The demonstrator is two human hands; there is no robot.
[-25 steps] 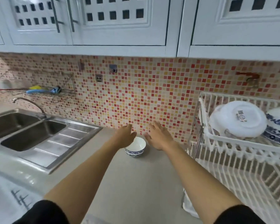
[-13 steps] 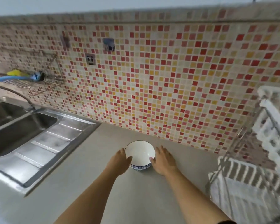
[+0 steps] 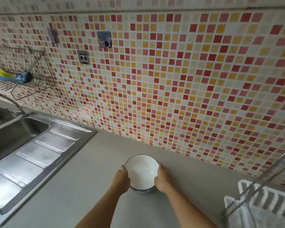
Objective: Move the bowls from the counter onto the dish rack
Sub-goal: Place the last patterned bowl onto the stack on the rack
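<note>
While the white bowl (image 3: 141,173) sits on the grey counter (image 3: 82,186) near its back edge by the tiled wall (image 3: 171,79), the left hand (image 3: 122,179) and right hand (image 3: 161,178) cup its two sides, fingers curled against it; the dish rack (image 3: 260,206) stands at the right edge.

Bare counter (image 3: 82,186) between sink (image 3: 39,145) and dish rack (image 3: 262,199)

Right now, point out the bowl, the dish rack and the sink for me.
bowl (image 3: 141,171): head view, on its white inside.
dish rack (image 3: 270,203): head view, on the white slatted side at lower right.
sink (image 3: 20,130): head view, on the steel basin's inner wall.
</note>
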